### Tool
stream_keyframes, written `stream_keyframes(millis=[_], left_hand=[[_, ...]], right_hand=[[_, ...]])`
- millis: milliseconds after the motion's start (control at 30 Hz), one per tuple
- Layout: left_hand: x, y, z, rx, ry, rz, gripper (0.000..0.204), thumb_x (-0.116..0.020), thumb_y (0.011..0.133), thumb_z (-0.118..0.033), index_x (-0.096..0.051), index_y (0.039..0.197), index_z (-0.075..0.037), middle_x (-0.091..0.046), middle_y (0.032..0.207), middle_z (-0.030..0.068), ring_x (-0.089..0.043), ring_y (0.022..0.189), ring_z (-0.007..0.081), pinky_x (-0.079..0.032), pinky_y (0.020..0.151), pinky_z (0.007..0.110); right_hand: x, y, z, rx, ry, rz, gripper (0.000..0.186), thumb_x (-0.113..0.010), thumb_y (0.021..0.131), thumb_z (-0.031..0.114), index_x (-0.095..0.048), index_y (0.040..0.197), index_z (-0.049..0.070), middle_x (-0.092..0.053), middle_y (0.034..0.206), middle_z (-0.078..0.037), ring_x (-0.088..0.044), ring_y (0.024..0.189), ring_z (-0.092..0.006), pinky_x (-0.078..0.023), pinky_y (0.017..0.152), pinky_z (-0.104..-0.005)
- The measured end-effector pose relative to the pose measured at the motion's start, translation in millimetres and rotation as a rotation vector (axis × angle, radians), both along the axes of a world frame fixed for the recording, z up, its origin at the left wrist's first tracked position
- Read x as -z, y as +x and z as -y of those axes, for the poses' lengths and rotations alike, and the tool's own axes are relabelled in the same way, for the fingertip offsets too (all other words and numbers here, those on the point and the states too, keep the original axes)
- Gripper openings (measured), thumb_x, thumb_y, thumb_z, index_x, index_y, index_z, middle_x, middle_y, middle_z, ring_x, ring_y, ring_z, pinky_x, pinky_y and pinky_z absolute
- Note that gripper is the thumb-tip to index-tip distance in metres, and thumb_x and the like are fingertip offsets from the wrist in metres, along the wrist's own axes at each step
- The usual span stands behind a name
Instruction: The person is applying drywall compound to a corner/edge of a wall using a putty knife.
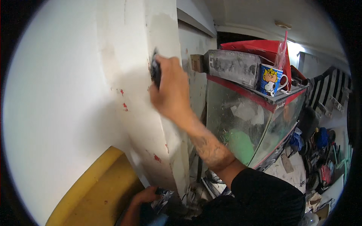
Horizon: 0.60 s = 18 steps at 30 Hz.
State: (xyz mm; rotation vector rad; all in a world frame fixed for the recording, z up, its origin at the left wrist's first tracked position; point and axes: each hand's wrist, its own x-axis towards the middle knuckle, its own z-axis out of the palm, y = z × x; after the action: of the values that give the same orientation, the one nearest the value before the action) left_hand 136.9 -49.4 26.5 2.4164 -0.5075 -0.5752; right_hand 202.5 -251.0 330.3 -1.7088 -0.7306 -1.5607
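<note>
My right hand is raised in the middle of the view, its fingers wrapped round a dark, flat hand tool. The tool is pressed to the corner of a white wall column, and motion blurs it, so its exact kind is unclear. Red specks and chipped spots mark the column's paint. Low down, my left hand is closed beside the column's foot. Next to its fingers shows a grey-and-white smeared thing, which I cannot make out.
A curved yellow panel stands at lower left. On the right, a dusty glass tank carries a grey box, a blue cartoon mug and a red bag. Mixed clutter lies on the floor at far right.
</note>
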Motion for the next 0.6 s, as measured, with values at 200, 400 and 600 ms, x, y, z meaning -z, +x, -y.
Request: stream_keyframes(millis=[200,400,600], left_hand=[[-1.7,-1.0,5.6,0.037,-0.075,0.03,0.05,-0.065,0.073,-0.017,-0.049,0.118,-0.001,-0.057,0.113,0.0188,-0.054,0.106,0.0296,-0.041,0.091,0.037],[25.4,-7.3,-1.9,0.015,-0.073,-0.053,0.049,-0.065,0.073,-0.018,-0.05,0.116,-0.001,-0.058,0.112,0.0185,-0.055,0.105,0.0284,-0.041,0.091,0.037],[-15.6,-10.6,11.4,-0.044,0.044,-0.124,0.046,-0.065,0.073,-0.019,-0.052,0.114,-0.001,-0.057,0.111,0.0194,-0.054,0.105,0.0292,-0.041,0.091,0.037]], right_hand=[[38.5,-54.5,51.2,-0.37,-0.299,-0.14,0.052,-0.046,0.068,-0.005,-0.043,0.119,0.0,-0.048,0.103,-0.018,-0.049,0.096,-0.0344,-0.038,0.084,-0.0364],[88.6,-61.1,114.2,-0.735,-0.317,-0.574,0.057,-0.048,0.067,-0.005,-0.044,0.123,0.001,-0.049,0.113,-0.013,-0.048,0.108,-0.0235,-0.035,0.093,-0.0311],[160.0,-50.0,140.3,-1.003,0.384,-1.134,0.058,-0.055,0.064,-0.004,-0.049,0.121,-0.001,-0.059,0.107,-0.007,-0.057,0.095,-0.0172,-0.039,0.088,-0.0257]])
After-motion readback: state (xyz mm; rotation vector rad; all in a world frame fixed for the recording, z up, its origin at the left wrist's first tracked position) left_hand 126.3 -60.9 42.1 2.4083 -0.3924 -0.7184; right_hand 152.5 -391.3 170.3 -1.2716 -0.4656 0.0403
